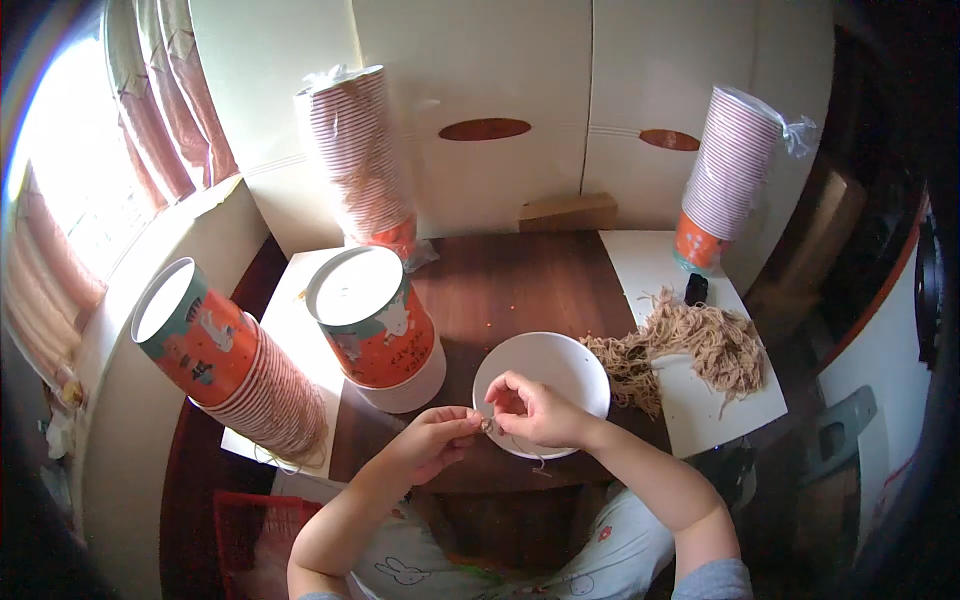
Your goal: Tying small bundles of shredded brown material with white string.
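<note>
My left hand (442,442) pinches a small knotted bit of beige string (487,425) between thumb and fingertips. Close beside it, the fingers of my right hand (535,410) are bent together at the same string, and a thin loose end hangs below. Both hands are over the near side of a round white paper bucket (598,372), whose inside is partly hidden by my right hand. To the right of it lies a tangled heap of beige strings (705,345), spreading from the brown tabletop onto a white board.
An orange-and-green paper bucket (385,340) stands upside down left of centre. Tall stacks of nested buckets stand at the left (245,360), back left (352,150) and back right (735,165), the last in clear plastic. A small black object (696,290) sits behind the string heap.
</note>
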### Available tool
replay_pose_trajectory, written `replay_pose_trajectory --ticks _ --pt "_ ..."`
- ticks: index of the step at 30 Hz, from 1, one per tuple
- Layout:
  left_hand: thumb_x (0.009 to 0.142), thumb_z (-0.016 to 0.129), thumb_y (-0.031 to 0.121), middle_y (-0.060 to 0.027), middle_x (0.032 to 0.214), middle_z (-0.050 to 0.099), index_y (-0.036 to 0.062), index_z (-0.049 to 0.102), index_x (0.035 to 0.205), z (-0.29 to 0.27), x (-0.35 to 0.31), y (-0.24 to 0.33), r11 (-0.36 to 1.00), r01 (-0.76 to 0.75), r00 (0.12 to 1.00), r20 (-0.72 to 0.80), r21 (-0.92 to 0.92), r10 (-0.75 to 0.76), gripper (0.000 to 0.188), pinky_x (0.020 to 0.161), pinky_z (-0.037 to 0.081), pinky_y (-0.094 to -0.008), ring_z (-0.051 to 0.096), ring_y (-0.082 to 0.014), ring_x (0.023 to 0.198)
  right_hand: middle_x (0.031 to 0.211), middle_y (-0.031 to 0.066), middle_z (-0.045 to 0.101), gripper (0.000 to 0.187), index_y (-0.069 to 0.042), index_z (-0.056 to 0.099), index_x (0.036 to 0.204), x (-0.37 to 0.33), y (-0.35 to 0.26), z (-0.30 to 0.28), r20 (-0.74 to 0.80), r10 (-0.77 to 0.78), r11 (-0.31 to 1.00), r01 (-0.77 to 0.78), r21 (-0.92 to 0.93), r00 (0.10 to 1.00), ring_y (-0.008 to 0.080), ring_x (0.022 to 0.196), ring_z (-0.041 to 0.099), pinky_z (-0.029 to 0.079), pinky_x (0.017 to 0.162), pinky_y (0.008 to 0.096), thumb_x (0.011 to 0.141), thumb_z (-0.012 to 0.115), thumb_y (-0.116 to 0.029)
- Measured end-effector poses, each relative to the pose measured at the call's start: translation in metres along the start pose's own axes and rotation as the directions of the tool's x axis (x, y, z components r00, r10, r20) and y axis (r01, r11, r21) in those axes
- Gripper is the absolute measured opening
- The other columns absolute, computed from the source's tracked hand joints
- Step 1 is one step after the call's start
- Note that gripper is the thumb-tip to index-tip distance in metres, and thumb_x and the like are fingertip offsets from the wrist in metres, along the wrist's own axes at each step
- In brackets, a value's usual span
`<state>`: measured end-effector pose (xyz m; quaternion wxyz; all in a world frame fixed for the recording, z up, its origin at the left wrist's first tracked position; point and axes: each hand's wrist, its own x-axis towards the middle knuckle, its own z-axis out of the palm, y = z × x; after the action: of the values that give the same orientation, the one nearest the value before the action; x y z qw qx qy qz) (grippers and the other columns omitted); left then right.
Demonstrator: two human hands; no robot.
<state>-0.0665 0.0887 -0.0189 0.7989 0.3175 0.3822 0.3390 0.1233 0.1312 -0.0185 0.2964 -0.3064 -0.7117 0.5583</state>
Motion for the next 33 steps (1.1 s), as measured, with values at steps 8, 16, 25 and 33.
replay_pose_trajectory --ticks 8,16,25,33 --pt "0.084 0.056 0.019 0.0070 0.072 0.048 0.0114 0.056 0.089 0.001 0.000 0.001 1.000 -0.002 0.999 -0.032 -0.011 0.002 0.009 0.054 0.034 -0.0163 0.041 -0.0019 0.063 0.078 0.0067 0.059 0.017 -0.008 0.058 0.087 -0.004 -0.016 0.006 -0.001 -0.376 0.818 0.331 -0.471 0.927 0.0218 0.067 0.060 0.049 0.058 0.0315 0.072 0.064 -0.012" --pt "0.086 0.053 0.019 0.0064 0.071 0.047 0.0094 0.056 0.089 0.002 -0.001 0.002 0.996 -0.051 0.999 -0.009 -0.074 0.050 0.010 0.051 0.033 -0.0170 0.041 -0.0019 0.063 0.069 0.0056 0.061 0.011 -0.004 0.061 0.077 -0.005 -0.017 0.014 -0.136 -0.502 0.756 0.356 -0.549 0.854 0.0154 0.055 0.057 0.046 0.050 0.0262 0.071 0.068 -0.010" --pt "0.085 0.054 0.017 0.0054 0.074 0.049 0.0089 0.056 0.089 0.004 -0.002 0.003 0.993 -0.044 0.999 -0.019 -0.107 0.043 0.010 0.051 0.034 -0.0172 0.042 -0.0027 0.064 0.073 0.0093 0.061 0.010 -0.005 0.060 0.079 -0.004 -0.014 0.011 -0.098 -0.525 0.722 0.381 -0.578 0.846 0.0249 0.065 0.061 0.049 0.055 0.0326 0.075 0.063 -0.013" --pt "0.083 0.054 0.013 0.0034 0.077 0.051 0.0061 0.058 0.098 -0.007 0.000 0.005 0.977 -0.144 0.987 -0.055 0.160 0.154 0.017 0.059 0.040 -0.0179 0.048 -0.0049 0.069 0.075 0.0066 0.065 0.008 0.001 0.062 0.081 -0.003 -0.019 0.004 -0.201 -0.196 0.946 0.131 -0.298 0.960 0.0083 0.068 0.059 0.048 0.060 0.0231 0.079 0.060 -0.007"
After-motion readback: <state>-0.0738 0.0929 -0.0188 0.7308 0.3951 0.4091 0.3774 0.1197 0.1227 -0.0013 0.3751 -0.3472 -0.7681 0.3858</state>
